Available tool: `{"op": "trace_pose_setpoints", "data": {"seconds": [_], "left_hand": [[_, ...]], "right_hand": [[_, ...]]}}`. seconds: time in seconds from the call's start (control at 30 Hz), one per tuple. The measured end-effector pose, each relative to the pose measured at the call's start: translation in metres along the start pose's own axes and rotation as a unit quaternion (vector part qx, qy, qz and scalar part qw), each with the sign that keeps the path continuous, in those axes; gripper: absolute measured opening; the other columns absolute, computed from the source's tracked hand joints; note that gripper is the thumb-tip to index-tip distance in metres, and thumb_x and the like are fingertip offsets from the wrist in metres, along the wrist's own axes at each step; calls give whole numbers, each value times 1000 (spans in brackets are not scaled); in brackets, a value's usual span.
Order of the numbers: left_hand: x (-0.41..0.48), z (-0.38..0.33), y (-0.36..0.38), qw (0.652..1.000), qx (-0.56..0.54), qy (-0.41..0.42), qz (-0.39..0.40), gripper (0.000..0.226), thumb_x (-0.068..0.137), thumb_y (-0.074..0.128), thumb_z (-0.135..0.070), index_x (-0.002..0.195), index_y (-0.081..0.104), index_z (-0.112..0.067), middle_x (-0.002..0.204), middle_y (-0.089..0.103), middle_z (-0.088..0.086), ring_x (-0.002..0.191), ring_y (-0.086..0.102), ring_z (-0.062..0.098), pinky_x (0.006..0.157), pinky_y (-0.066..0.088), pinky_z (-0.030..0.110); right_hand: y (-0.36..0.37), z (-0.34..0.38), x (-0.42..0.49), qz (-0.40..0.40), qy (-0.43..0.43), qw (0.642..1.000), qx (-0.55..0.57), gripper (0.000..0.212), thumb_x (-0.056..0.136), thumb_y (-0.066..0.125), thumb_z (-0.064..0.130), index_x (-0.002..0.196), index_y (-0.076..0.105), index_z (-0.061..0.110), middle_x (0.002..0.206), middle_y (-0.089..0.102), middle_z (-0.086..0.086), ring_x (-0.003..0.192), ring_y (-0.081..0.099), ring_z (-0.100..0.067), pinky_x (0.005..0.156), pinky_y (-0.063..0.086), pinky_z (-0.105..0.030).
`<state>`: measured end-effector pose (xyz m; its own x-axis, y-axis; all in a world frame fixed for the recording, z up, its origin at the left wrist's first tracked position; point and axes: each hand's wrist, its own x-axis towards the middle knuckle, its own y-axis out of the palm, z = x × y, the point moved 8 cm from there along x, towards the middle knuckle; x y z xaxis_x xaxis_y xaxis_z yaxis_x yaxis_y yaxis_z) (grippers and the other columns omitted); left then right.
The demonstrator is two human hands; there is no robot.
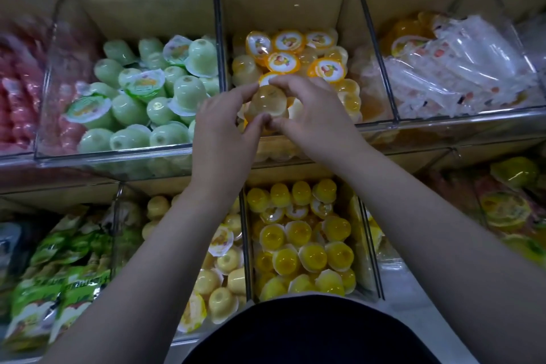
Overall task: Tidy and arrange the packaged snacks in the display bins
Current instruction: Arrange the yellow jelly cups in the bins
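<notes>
risk: jelly cup [269, 100] could slip and drop over the bin's front wall into the yellow cups [301, 245] at 6 o'clock, because the dome looks smooth and only fingertips hold it.
risk: setting it down may topple the orange-lid cups [285, 62] at 12 o'clock.
left hand [224, 127]: half-curled, index and thumb pinch the cup's 9 o'clock side.
right hand [313, 118]: half-curled, pinches the 3 o'clock side.
cup place: over the front of the middle bin [283, 0].
</notes>
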<state>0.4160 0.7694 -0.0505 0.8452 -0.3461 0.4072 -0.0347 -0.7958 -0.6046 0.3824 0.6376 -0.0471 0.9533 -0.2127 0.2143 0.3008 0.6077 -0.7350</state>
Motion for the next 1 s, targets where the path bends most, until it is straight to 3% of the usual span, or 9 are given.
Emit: {"op": "trace_pose_setpoints", "data": {"seconds": [0.1,0.17,0.33,0.47,0.53,0.63,0.77,0.9,1.0], "left_hand": [[3,3,5,1000,0,-1,13,40,86,68,-17,126,62,-16,115,66,-1,111,56,22,96,44,40],[6,5,8,1000,12,0,25,41,85,65,-20,126,62,-15,114,67,2,109,57,25,95,44,50],[12,13,19,998,28,-2,57,36,82,56,-22,114,70,-16,107,67,5,103,61,28,92,46,53],[12,13,20,998,20,1,57,28,87,58,-16,111,71,-17,110,67,1,107,60,23,105,36,56],[9,9,16,999,-34,0,38,28,91,55,-16,116,69,-18,113,66,-2,109,59,17,106,38,52],[4,-1,13,991,-128,-19,33,32,97,52,-13,127,62,-17,121,64,-5,112,57,10,99,46,27],[-1,-14,18,963,-252,-71,57,38,102,46,-16,139,51,-20,131,55,-15,123,49,-6,100,41,13],[-12,-21,29,918,-373,-118,69,42,102,42,-22,145,43,-19,144,50,-7,130,47,-1,107,40,21],[-21,-29,39,906,-398,-125,80,47,97,41,-31,143,43,-24,144,49,-9,131,45,-1,112,37,28]], "right_hand": [[5,-1,4,-4,-3,1000,-29,53,84,71,28,134,54,19,119,55,4,124,42,-19,107,33,-45],[10,-6,7,8,11,999,-50,53,87,69,29,136,52,20,130,56,-1,127,39,-20,110,29,-48],[18,-18,10,26,24,997,-71,49,91,63,34,138,52,24,144,50,-2,140,32,-17,117,20,-49],[20,-19,9,26,27,998,-50,41,95,57,32,136,55,23,144,50,-1,142,32,-14,119,14,-40],[16,-17,7,-2,24,1000,7,37,97,55,31,132,58,20,139,55,1,139,37,-13,119,20,-39],[7,-14,1,-62,28,990,124,38,97,50,33,129,60,15,127,61,7,125,50,-6,105,41,-25],[-1,-13,-9,-103,32,966,236,40,97,45,34,128,60,13,122,62,8,119,55,-3,100,45,-21],[-11,-16,-23,-129,39,946,295,42,99,42,31,131,57,8,131,61,0,124,53,-6,103,44,-21],[-19,-23,-37,-145,37,934,323,45,99,40,29,132,56,3,131,61,-6,125,54,-10,104,44,-24]]}}
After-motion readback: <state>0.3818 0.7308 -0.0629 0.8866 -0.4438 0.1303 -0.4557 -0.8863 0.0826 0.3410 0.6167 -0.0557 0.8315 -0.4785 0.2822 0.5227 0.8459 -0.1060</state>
